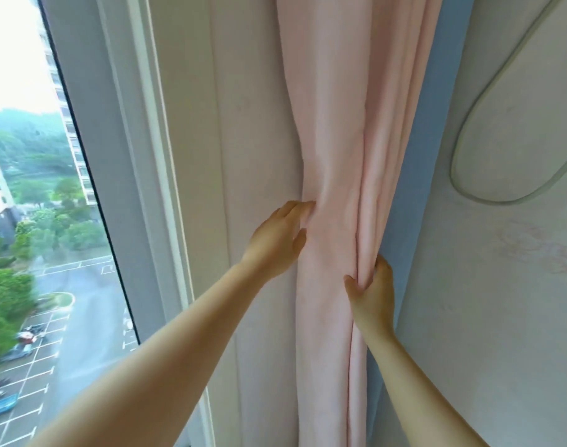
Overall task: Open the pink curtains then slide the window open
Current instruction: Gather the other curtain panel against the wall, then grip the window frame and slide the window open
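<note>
Both hands bunching pink fabric curtain (340, 156) right of white-framed glass window (50, 221).
Left hand (277, 243) presses the curtain's window-side edge, fingers curled into the folds; right hand (372, 291) pinches folds on the far side, beside a blue wall strip (437, 156).

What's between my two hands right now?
In the head view, the gathered pink curtain lies bunched between the left hand and the right hand; both press its folds.
</note>
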